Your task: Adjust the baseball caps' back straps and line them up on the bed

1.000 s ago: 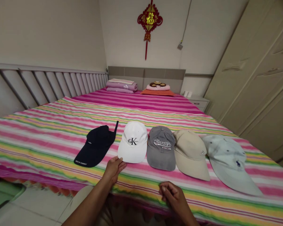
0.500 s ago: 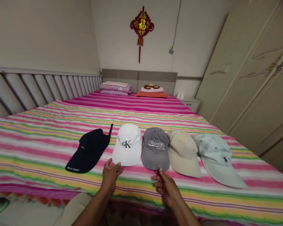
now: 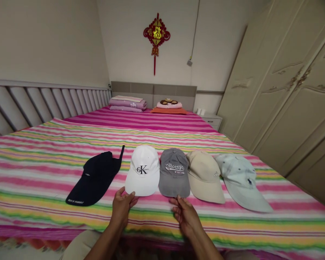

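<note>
Your left hand [image 3: 121, 208] touches the white cap [image 3: 142, 171] and your right hand [image 3: 186, 216] the gray cap [image 3: 174, 173], though I cannot tell whether either grips.

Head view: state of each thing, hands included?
Dark fabric cap: strap end sticking out
White fabric cap: brim toward person
Gray fabric cap: brim toward person
Beige fabric cap: brim angled rightward
Pale blue fabric cap: brim angled rightward
Left hand: at white brim, grip unclear
Right hand: at gray brim, grip unclear
Purple fabric bedding: folded
Cream panelled wardrobe: doors shut
White nightstand: drawer appears shut
</note>
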{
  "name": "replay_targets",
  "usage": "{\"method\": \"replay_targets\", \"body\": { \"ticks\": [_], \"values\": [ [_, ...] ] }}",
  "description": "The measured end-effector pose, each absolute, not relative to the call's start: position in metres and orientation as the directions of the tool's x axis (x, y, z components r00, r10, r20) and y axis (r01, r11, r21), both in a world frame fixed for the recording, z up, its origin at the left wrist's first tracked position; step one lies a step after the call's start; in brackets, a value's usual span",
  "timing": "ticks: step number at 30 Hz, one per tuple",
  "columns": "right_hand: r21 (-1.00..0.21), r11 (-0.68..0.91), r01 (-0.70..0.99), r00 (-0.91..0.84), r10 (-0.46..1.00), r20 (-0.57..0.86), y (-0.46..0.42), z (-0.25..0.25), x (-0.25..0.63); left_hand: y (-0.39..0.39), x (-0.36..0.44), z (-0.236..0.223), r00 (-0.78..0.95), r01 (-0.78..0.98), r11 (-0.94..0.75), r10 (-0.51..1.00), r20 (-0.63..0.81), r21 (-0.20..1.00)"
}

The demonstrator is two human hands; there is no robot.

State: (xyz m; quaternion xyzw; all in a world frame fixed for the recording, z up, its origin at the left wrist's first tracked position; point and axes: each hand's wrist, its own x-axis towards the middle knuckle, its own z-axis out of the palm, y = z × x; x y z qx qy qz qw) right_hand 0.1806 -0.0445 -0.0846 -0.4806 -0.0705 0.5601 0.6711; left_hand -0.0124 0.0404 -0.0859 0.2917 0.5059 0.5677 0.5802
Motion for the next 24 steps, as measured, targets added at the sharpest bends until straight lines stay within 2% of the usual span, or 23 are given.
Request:
{"method": "replay_targets", "body": {
  "ticks": [15,24],
  "values": [
    [-0.753,-0.059,-0.655,0.381,0.835,-0.397,-0.048,-0.090,0.180,0.036,-0.014,-0.083,-0.133,-0.340,0.206,0.956,-0.263,0.918],
    [-0.827,-0.104,-0.553,0.329,0.884,-0.331,-0.054,-0.095,0.178,0.027,-0.018,-0.084,-0.120,-0.322,0.218,0.956,-0.268,0.921]
  ]
}}
